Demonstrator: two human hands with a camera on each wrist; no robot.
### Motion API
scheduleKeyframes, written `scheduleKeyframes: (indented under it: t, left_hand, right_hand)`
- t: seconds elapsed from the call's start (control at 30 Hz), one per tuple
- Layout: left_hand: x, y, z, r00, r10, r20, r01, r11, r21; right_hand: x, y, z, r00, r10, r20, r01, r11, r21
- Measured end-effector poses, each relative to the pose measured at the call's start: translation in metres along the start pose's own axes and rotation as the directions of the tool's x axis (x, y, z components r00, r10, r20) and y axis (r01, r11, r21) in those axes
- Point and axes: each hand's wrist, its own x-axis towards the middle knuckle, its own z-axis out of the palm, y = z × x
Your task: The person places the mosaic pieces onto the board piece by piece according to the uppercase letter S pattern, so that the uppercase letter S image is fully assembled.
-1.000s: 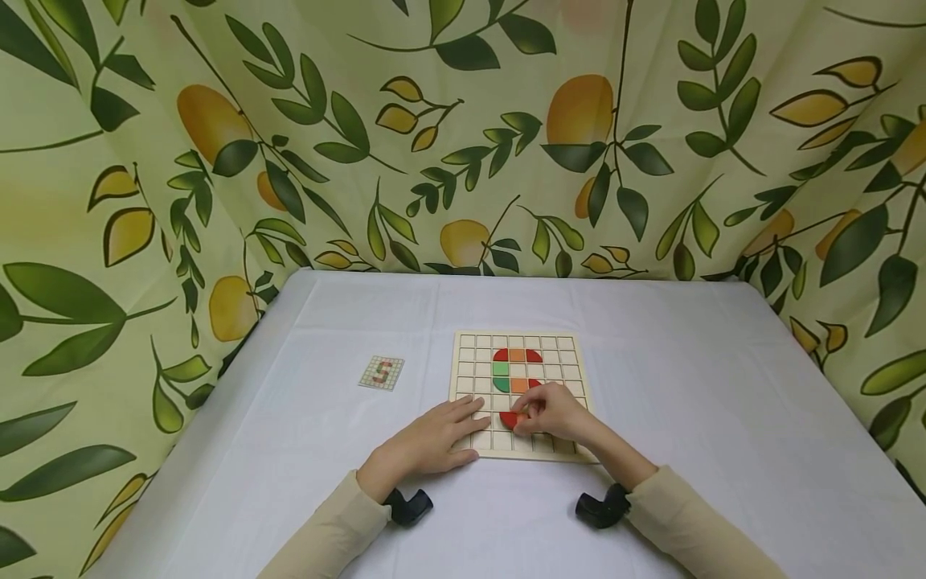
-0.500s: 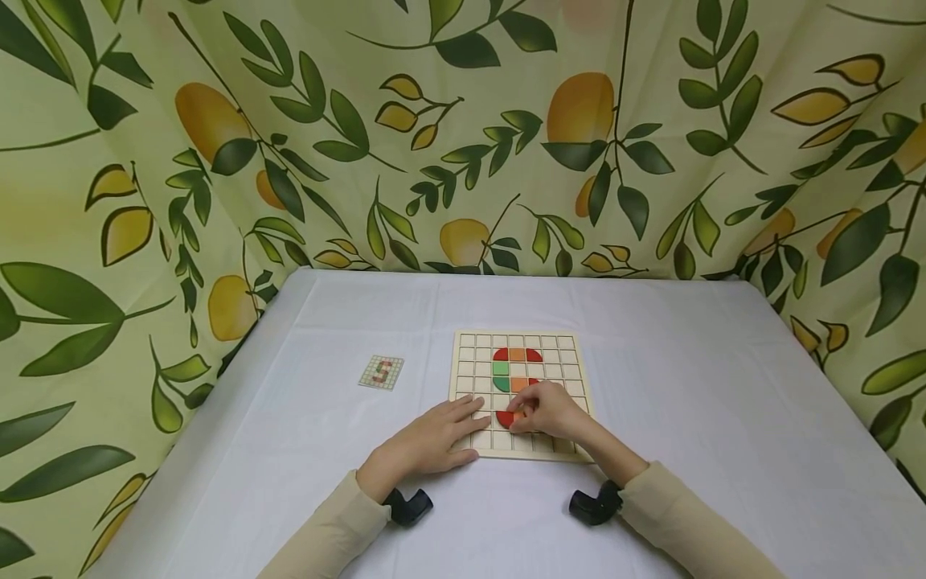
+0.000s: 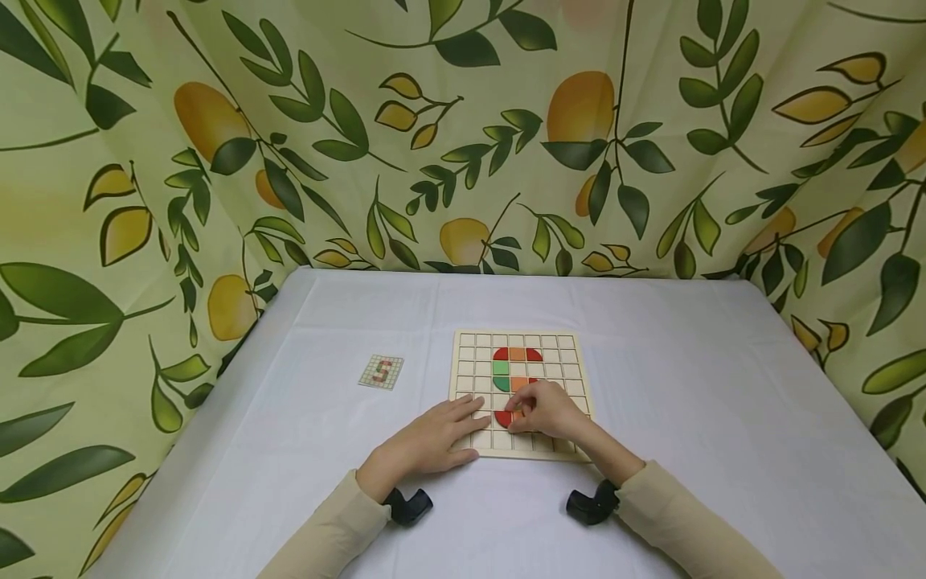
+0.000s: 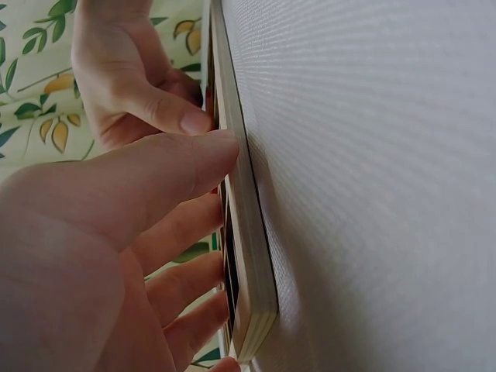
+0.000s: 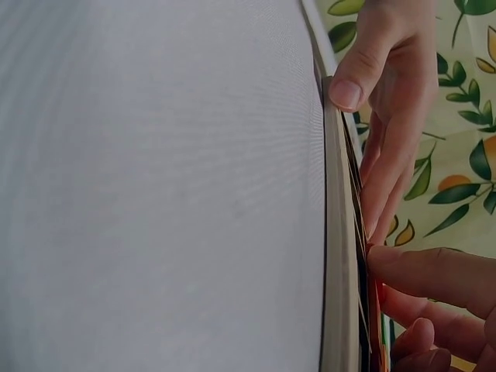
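Observation:
A wooden grid board (image 3: 473,444) lies on the table, with coloured tiles in several cells. My left hand (image 3: 432,438) rests on its left front part, fingers spread; in the left wrist view the thumb (image 4: 194,159) lies at the board's front edge. With curled fingers my right hand (image 3: 550,410) pinches at a red quarter-round tile (image 3: 502,419) in a lower row. An orange patch (image 3: 517,416) shows beside that tile, partly hidden by the fingers. Above are a green quarter-round tile (image 3: 501,384), a light green square tile (image 3: 501,367) and an orange square tile (image 3: 517,354).
A small pattern card (image 3: 381,371) with an S-like figure on a grid lies left of the board. White cloth (image 3: 687,386) covers the table. Behind hangs a leaf-and-fruit patterned curtain (image 3: 463,161). Black wrist devices (image 3: 410,507) sit under both cuffs.
My right hand has shifted slightly left, and the red quarter-round tile has slid left with it over the board. The left hand has stayed in place.

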Motion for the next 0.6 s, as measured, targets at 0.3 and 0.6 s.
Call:
scheduleKeyframes:
  t: [0.3,0.6]
  left_hand:
    - [0.0,-0.0021,0.0011,1.0,0.01,-0.007,-0.01,1.0,0.014]
    - [0.001,-0.0024,0.0028,1.0,0.012,-0.015,-0.012,1.0,0.019]
  right_hand:
    - [-0.0005,-0.0021,0.0015,1.0,-0.012,-0.01,0.012,1.0,-0.01]
    - [-0.0019,-0.0019,-0.0004,1.0,0.003,-0.016,-0.002,1.0,0.006]
